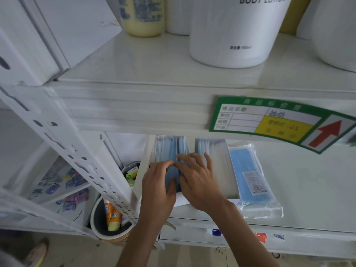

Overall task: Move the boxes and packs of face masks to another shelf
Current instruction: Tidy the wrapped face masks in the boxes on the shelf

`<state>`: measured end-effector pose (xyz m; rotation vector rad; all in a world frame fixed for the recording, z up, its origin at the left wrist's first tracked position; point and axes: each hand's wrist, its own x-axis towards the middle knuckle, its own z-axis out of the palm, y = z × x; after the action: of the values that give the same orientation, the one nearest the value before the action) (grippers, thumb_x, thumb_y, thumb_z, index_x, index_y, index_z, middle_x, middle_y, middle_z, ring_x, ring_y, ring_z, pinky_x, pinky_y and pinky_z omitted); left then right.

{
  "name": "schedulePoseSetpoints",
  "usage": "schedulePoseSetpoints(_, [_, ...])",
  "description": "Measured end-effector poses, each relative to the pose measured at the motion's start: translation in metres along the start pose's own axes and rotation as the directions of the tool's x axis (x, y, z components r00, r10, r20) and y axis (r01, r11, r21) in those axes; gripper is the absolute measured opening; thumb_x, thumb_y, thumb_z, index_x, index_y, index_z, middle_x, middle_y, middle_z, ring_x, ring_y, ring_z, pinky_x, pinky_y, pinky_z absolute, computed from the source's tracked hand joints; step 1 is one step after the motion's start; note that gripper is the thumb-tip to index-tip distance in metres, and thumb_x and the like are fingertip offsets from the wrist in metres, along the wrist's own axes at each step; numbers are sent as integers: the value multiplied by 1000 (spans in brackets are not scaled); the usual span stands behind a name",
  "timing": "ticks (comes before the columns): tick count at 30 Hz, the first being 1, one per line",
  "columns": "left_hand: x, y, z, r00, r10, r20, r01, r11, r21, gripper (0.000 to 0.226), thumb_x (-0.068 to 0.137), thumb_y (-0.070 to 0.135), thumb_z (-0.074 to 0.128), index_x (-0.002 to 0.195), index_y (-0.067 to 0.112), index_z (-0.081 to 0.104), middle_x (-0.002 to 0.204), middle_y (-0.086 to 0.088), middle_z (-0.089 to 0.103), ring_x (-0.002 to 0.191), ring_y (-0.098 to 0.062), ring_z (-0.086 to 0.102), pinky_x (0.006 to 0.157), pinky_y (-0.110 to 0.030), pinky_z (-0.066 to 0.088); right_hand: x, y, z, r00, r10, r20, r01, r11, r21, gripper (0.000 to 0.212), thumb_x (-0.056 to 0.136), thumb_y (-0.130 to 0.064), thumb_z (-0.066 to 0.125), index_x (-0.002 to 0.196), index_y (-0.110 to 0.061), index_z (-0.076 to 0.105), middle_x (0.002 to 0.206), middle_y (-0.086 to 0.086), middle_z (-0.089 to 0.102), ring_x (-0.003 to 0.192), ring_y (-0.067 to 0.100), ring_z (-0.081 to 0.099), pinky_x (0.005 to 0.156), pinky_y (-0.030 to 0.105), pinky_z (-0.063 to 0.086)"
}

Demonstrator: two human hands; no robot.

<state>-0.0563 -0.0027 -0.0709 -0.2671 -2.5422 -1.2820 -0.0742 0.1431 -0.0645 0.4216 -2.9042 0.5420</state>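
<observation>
- On the lower shelf [308, 189], both hands work the left open box of masks [169, 151]: left hand [157, 182] pinches the blue stack, right hand [198, 182] lies spread across it.
- Second box [215, 158] and sealed pack [254, 180] wait just right.
- Boxes and pack run long axis near-to-far.
- Judged: gathering stage; next, grip and lift the box out.

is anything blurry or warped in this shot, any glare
Head view: both hands, left hand and right hand, are motion-smeared over the mask box; the price tag bends with wide-angle distortion; soft glare sits on the upper shelf; light is even, shadows faint.
</observation>
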Motion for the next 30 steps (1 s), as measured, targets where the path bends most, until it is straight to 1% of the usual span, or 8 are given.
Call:
schedulePoseSetpoints(4, [-1,-2,2,999,-31,-36,31,999,-5,55,89,-7,56,132,26,49,120,9,58,115,-12,57,97,-43,52,0,4,4,999,35,7,-35,999,-17,45,97,-48,32,134,-37,54,137,-8,55,133,22,42,118,63,14])
schedulePoseSetpoints(7, [0,-2,0,998,-37,-45,37,999,9,63,84,-12,57,131,29,48,118,14,52,112,-9,58,93,-40,54,3,3,5,999,39,33,-36,996,-76,55,95,-64,34,144,-39,44,136,-5,52,133,23,41,118,65,15])
schedulePoseSetpoints(11, [0,-6,-3,998,-62,-30,62,998,-8,61,83,-8,65,131,26,49,122,8,48,112,-9,58,94,-31,52,4,1,4,997,56,59,-52,997,-57,61,86,-44,47,146,-36,41,141,-1,44,136,25,36,120,62,14])
schedulePoseSetpoints(15, [-1,-5,-1,996,-41,-76,38,999,-38,48,88,-8,61,129,16,54,121,3,53,113,-12,58,95,-29,51,3,2,3,998,8,55,-6,999,-34,59,85,-29,39,144,-33,45,152,0,39,139,29,35,119,63,17])
schedulePoseSetpoints(20, [1,-3,1,991,-111,-82,100,987,-126,59,79,-19,52,124,19,55,117,3,58,114,-10,57,98,-33,49,0,2,5,997,-26,74,31,998,-62,55,91,-36,25,138,-39,52,145,-5,50,136,28,39,116,68,17])
schedulePoseSetpoints(24, [3,-6,0,991,-118,-70,106,982,-156,60,77,-13,64,124,24,54,119,8,55,113,-4,56,94,-22,49,2,1,6,999,16,37,-15,1000,-14,48,92,-42,32,129,-33,61,136,-6,55,132,25,41,116,62,19])
schedulePoseSetpoints(27, [3,-10,1,994,-95,-55,85,984,-159,58,81,-5,71,125,27,53,120,11,53,113,-1,56,90,-11,45,3,0,9,999,48,4,-48,999,-6,46,95,-55,37,123,-30,62,129,-9,58,129,21,43,117,57,21])
schedulePoseSetpoints(30, [1,-14,2,997,-56,-52,48,987,-155,57,83,-9,66,126,25,52,120,9,52,115,-5,57,94,-12,45,5,1,9,998,70,3,-70,998,0,43,95,-59,45,122,-29,60,126,-10,58,128,18,43,117,52,24])
